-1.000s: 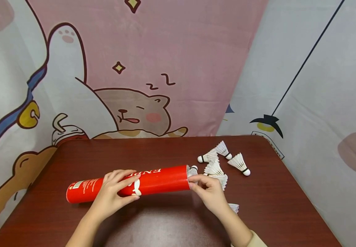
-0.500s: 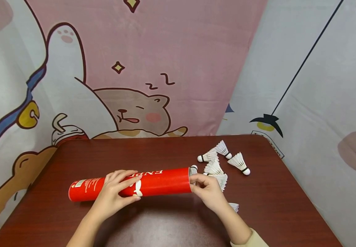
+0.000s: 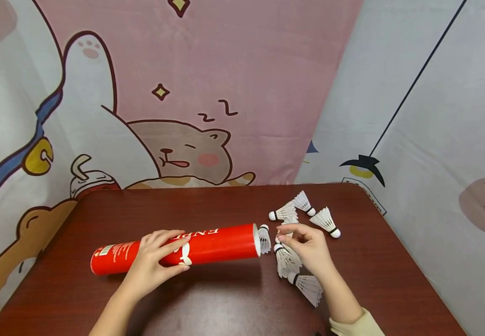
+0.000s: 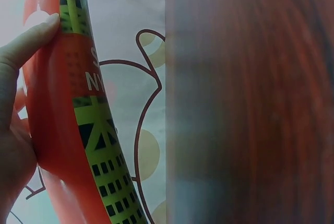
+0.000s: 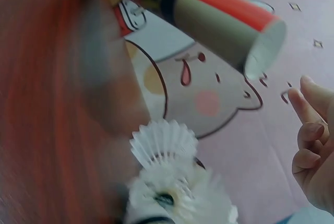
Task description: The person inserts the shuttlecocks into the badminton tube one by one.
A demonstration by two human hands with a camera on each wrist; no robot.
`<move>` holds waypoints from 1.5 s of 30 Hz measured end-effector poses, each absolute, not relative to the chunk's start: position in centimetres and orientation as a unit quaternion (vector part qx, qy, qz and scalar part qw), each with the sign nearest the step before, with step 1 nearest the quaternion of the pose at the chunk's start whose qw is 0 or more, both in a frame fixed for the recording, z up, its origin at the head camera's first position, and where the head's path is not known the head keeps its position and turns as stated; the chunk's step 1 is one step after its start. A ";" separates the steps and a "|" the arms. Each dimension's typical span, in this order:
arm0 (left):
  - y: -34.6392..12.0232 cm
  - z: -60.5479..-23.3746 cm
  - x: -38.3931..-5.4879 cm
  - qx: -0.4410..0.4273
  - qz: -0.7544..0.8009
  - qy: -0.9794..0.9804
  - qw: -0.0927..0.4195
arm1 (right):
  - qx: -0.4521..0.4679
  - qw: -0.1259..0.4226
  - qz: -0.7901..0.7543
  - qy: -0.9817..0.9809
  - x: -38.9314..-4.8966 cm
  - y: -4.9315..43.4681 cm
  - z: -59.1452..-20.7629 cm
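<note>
A long red shuttlecock tube [image 3: 225,245] is held nearly level over the table, its mouth facing right. My left hand [image 3: 156,256] grips it around the middle; in the left wrist view the tube [image 4: 57,104] also shows a green and black printed side. My right hand [image 3: 309,245] is to the right of the mouth, above white feather shuttlecocks [image 3: 287,262], its thumb and fingertips close together. Nothing shows between those fingers in the right wrist view, where the hand [image 5: 318,151] is at the right edge. Beside the tube mouth lies another shuttlecock [image 3: 264,240].
Several more shuttlecocks lie on the brown table [image 3: 208,308], one at the back [image 3: 303,203], one to the right [image 3: 326,223] and one nearer the front [image 3: 307,287]. A cartoon-printed cloth [image 3: 267,93] hangs behind the table.
My right hand has drawn back from the tube mouth to the right, over the shuttlecocks. White material seen at the mouth earlier no longer shows there. The left hand keeps its grip, nearly still.
</note>
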State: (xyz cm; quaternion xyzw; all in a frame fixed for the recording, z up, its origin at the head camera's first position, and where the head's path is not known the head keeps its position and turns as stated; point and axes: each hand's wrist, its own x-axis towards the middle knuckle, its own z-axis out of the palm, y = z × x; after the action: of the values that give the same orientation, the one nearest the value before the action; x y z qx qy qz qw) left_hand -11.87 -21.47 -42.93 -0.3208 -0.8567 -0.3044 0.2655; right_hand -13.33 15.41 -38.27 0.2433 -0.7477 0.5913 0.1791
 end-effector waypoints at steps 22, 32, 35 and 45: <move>-21.6 -43.1 -11.9 -0.319 -0.302 -0.859 0.261 | 0.167 0.149 0.548 -0.806 -16.3 23.0 -40.8; -21.6 -43.0 -11.9 -0.320 -0.300 -0.860 0.263 | 0.165 0.084 0.537 -0.823 -18.1 25.3 -44.8; -21.6 -43.1 -11.9 -0.320 -0.300 -0.859 0.265 | 0.172 0.075 0.541 -0.820 -19.0 26.1 -46.8; -21.6 -43.1 -11.9 -0.319 -0.298 -0.860 0.264 | 0.203 0.084 0.536 -0.815 -19.3 26.0 -48.2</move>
State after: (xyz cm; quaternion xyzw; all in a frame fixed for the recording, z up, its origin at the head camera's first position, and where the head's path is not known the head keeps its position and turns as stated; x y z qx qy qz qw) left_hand -11.92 -21.57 -43.13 -0.3188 -0.8602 -0.2982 0.2636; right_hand -19.32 25.96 -48.18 0.2034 -0.8152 0.5358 0.0844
